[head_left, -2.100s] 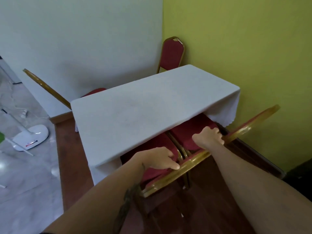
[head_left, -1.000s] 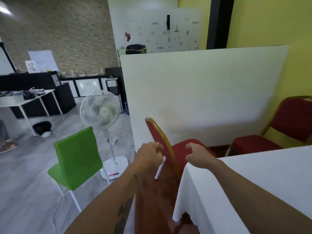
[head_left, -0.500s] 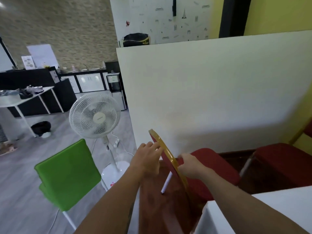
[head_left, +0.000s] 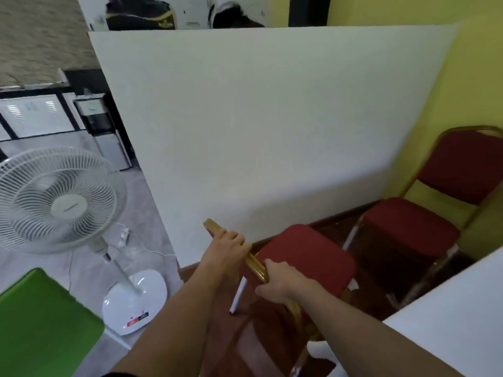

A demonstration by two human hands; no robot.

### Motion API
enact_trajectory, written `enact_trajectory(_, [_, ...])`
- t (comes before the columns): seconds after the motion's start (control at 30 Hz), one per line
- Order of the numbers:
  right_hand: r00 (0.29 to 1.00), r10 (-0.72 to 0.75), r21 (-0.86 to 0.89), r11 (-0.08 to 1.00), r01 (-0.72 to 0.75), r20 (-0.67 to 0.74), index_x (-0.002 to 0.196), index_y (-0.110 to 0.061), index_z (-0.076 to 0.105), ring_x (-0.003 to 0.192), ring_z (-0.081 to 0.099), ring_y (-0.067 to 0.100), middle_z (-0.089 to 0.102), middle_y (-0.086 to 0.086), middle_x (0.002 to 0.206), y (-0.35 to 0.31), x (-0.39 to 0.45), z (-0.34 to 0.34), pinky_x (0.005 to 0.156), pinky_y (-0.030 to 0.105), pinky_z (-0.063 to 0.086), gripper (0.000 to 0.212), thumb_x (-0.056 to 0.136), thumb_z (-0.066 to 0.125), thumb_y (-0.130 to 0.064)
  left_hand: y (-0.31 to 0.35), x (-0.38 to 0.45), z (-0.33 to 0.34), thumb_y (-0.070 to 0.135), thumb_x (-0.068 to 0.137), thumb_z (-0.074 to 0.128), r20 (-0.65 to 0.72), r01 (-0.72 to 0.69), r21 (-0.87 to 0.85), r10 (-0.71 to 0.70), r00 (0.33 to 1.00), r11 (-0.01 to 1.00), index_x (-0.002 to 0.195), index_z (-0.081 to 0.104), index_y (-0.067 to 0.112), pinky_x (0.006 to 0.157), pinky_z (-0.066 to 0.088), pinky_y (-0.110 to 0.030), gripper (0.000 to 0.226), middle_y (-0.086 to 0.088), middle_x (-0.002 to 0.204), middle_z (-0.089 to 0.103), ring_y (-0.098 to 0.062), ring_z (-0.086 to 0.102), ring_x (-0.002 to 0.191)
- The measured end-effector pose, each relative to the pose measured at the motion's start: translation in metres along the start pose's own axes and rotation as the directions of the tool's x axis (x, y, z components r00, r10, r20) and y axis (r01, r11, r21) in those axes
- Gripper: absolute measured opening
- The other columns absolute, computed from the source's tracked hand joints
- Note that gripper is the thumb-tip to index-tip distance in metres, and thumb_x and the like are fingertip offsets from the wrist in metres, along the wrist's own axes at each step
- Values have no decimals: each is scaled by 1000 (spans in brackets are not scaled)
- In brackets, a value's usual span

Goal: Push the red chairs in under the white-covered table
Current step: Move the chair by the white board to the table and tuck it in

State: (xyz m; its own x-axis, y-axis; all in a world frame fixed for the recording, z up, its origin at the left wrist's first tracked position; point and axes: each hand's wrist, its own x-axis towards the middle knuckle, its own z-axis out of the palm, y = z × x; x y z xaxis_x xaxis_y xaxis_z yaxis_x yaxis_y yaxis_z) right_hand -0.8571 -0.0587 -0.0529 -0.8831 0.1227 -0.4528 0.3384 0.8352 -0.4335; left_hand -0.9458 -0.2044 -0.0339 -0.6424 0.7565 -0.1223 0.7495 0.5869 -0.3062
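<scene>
A red chair (head_left: pixel 307 257) with a gold frame stands in front of me, seat facing the white-covered table (head_left: pixel 449 322) at the lower right. My left hand (head_left: pixel 226 247) wraps the top of its gold backrest rail. My right hand (head_left: pixel 280 278) holds the same rail a little nearer to me. A second red chair (head_left: pixel 411 227) stands farther right, against the yellow wall, its seat clear of the table's edge.
A white partition panel (head_left: pixel 258 126) rises right behind the chairs. A white pedestal fan (head_left: pixel 60 202) and its base stand on the grey floor at left. A green chair (head_left: pixel 40 327) sits at the bottom left. The floor under the chairs is dark wood.
I turned away from the two chairs at the table's near side to this end. Both hands reached the chair's backrest and closed on its gold rail.
</scene>
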Motion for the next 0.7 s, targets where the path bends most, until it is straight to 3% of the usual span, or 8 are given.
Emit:
enact_trajectory(0.13, [997, 69, -79, 994, -72, -28, 121, -18, 62, 110, 67, 36, 67, 10, 119, 2, 14, 9, 94, 46, 57, 39, 88, 64, -39, -17, 37, 1, 27, 78, 67, 124, -111, -83, 120, 985, 990, 104, 67, 27, 102, 44, -46, 26, 1, 102, 66, -23, 62, 99])
enact_trajectory(0.3, [992, 120, -116, 986, -123, -26, 100, -19, 62, 98, 67, 35, 68, 8, 102, 12, 11, -9, 83, 43, 58, 17, 84, 64, -22, -17, 75, -11, 24, 70, 59, 264, -242, -133, 269, 926, 961, 90, 71, 22, 77, 61, -40, 24, 1, 84, 69, -24, 66, 78])
enact_trajectory(0.43, [972, 231, -137, 963, -234, -40, 102, -19, 63, 94, 65, 32, 61, 3, 94, 35, -10, -26, 75, 37, 51, 17, 86, 63, -16, 15, 85, -25, 21, 70, 59, 161, -354, -238, 396, 904, 904, 89, 66, 20, 73, 59, -38, 20, 2, 80, 62, -25, 59, 75])
enact_trajectory(0.57, [954, 292, -136, 945, -298, -62, 97, -18, 62, 89, 65, 27, 60, 1, 89, 55, -30, -28, 73, 35, 49, 12, 86, 60, -12, 43, 89, -31, 25, 75, 64, 60, -484, -249, 512, 857, 839, 85, 53, 27, 66, 45, -34, 15, 8, 76, 53, -20, 51, 72])
enact_trajectory(0.7, [956, 284, -112, 950, -292, -80, 93, -19, 57, 85, 61, 26, 56, 0, 83, 48, -36, -18, 74, 35, 48, 7, 89, 62, -17, 35, 91, -23, 38, 73, 63, 56, -559, -155, 573, 818, 814, 83, 54, 29, 71, 56, -39, 17, 9, 78, 58, -19, 58, 73])
